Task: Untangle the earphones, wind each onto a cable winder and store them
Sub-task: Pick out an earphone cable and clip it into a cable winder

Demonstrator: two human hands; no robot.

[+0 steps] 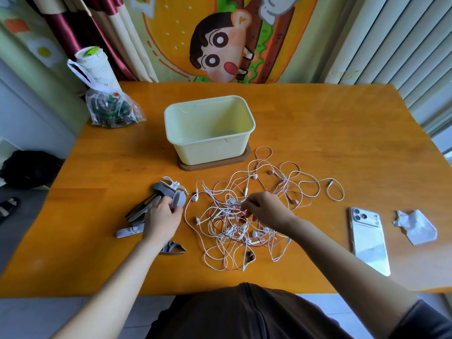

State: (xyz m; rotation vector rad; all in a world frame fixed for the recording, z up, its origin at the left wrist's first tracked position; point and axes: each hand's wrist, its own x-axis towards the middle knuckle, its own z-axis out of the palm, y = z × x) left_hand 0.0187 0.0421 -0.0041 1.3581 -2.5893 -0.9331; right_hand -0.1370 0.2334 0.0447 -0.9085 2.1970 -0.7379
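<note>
- One tabletop (318, 133) is seen under everything.
- One open box (171, 123) is set behind the tangle.
- One earphones (232, 231) tangle is spread centrally; the sets cannot be counted.
- One phone (369, 241) is laid well right.
- A white cable atop the tangle is pinched by the right hand (265, 209).
- One grey winder (178, 199) is gripped by the left hand (162, 218), just left of the tangle; several winders (129, 232) are scattered around it.

Tangled white and pink earphones (242, 227) beside grey winders (178, 199)

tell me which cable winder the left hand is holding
The grey oval winder pinched in the left hand, beside the earphone tangle; the others lie on the table.
</note>
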